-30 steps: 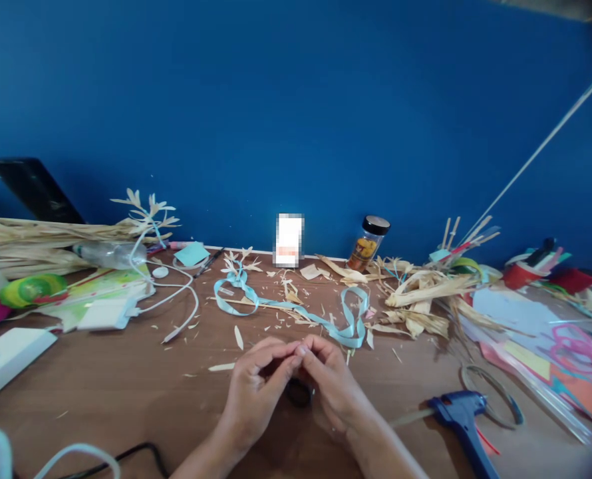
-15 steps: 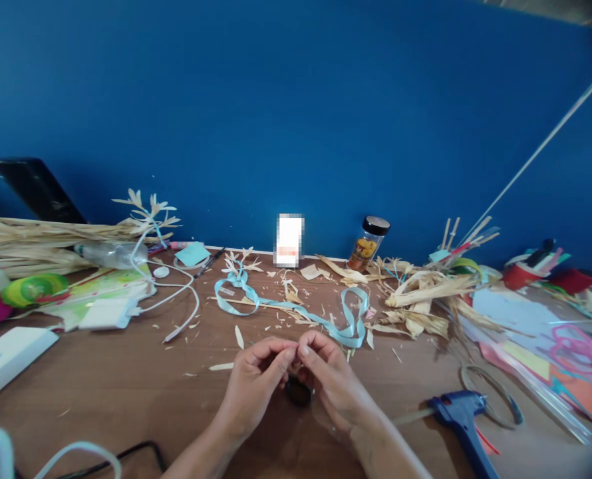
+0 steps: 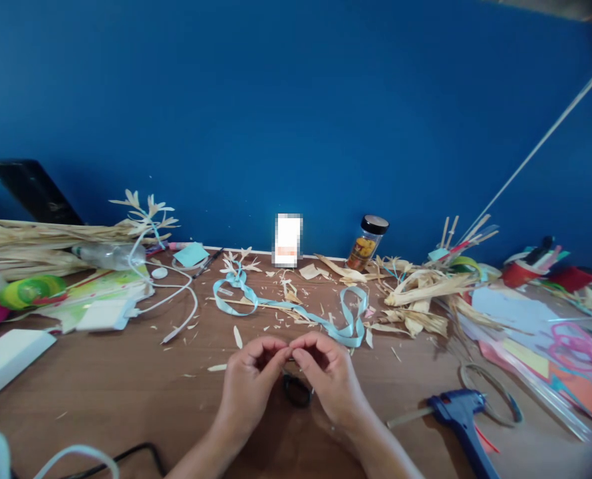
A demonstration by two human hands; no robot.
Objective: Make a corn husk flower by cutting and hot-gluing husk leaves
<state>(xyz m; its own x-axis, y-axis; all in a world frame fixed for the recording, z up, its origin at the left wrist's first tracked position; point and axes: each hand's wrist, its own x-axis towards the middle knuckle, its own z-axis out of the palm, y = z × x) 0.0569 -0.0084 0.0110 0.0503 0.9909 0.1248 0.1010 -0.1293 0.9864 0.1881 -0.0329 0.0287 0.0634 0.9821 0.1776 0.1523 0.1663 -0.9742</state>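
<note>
One big blue wall (image 3: pixel 296 120) stands at 12 o'clock, with the brown table (image 3: pixel 141 386) before it. From far off, I watch the left hand (image 3: pixel 250 386) and right hand (image 3: pixel 334 386) near 6 o'clock. Half a second ago their fingertips had a little gap; now they look to be touching. I think that means tiny finger work is going on. Each thumb looks pinched to a finger, but I can't tell what's between. Blue ribbon (image 3: pixel 296 307) lies past them at 12 o'clock. Below the fingertips, at 6 o'clock, is a black loop (image 3: pixel 302 404).
</note>
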